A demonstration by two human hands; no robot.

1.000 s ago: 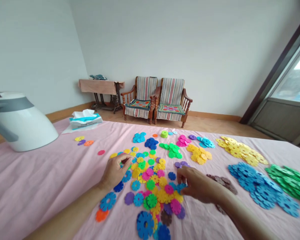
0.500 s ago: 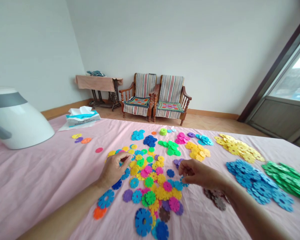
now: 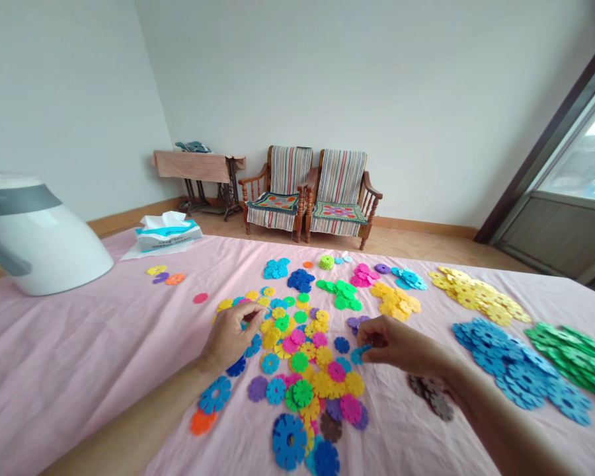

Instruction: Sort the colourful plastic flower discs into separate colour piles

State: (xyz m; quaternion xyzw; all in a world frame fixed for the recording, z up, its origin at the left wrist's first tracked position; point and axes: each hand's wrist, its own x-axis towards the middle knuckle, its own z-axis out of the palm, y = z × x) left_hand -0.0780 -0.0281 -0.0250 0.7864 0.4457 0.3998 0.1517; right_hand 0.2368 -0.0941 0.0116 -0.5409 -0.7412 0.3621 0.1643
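Note:
Over the middle of the pink cloth, my right hand [image 3: 389, 344] has its thumb and fingers closed on a light blue snowflake disc [image 3: 359, 355], which pokes out at the fingertips. Across from it, my left hand [image 3: 232, 334] is pinched at the left edge of a loose mix of snowflake discs [image 3: 322, 383]. A bit of blue shows by the left fingertips, but whether it is held cannot be told. Beside the right fingers lies a small group of purple discs [image 3: 356, 322]. Brown discs [image 3: 434, 396] are partly hidden under the right forearm.
Sorted heaps of yellow discs [image 3: 476, 294], large blue discs [image 3: 520, 367] and green discs [image 3: 570, 354] lie on the right. Smaller colour groups line the back. A white kettle [image 3: 59, 244] and a tissue box [image 3: 168, 235] stand at the left. Two wooden chairs [image 3: 340, 198] stand beyond.
My right fingers have closed on the light blue disc, which has shifted slightly left and tilted. My left hand keeps its pinch in nearly the same place. The whole view has shifted a little.

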